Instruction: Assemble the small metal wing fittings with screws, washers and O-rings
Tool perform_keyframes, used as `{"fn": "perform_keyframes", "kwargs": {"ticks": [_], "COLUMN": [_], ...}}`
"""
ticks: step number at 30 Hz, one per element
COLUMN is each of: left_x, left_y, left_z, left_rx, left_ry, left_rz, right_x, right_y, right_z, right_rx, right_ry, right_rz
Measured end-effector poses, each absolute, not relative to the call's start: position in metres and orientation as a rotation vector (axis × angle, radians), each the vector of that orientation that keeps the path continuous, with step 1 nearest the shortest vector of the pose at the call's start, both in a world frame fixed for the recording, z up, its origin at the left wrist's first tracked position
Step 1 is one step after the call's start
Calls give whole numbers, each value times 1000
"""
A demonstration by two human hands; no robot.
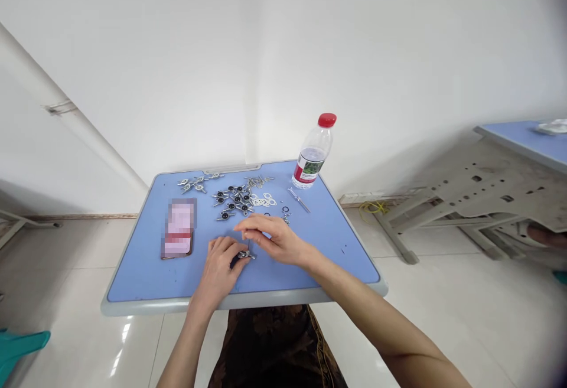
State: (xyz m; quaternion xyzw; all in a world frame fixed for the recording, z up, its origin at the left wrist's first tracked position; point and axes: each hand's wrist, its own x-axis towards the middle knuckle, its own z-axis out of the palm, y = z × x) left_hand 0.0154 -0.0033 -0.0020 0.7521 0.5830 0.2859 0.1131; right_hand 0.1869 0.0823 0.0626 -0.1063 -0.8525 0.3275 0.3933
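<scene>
My left hand [222,266] rests on the blue tabletop near its front edge, its thumb and fingers closed round a small metal part [245,254]. Just above that part is my right hand [271,235], its fingers pinched together on a thin dark tool [248,244] that points down at the part. Beyond the hands lie several metal parts with black round centres [231,205]. White flat gaskets [264,201] lie to their right, with small dark rings [286,209] and tiny metal pieces nearby.
A phone [179,228] lies at the left of the blue table [146,281]. Several metal parts [194,185] and thin pieces [259,182] sit at the back. A red-capped bottle [312,157] stands at the back right, beside a syringe-like object [299,199].
</scene>
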Motion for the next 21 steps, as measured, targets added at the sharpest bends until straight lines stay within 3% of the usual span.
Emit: {"fn": "perform_keyframes", "kwargs": {"ticks": [5, 15, 21], "left_x": [17, 18, 18], "left_y": [-3, -3, -3], "left_z": [1, 5, 3], "left_rx": [2158, 2152, 2140], "left_ry": [1710, 1732, 1727], "left_rz": [815, 821, 836], "right_x": [198, 189, 189], "right_y": [90, 94, 93], "right_z": [76, 64, 68], "right_rx": [-237, -354, -265], "right_ry": [-2232, -2215, -2226], "right_rz": [1152, 607, 859]}}
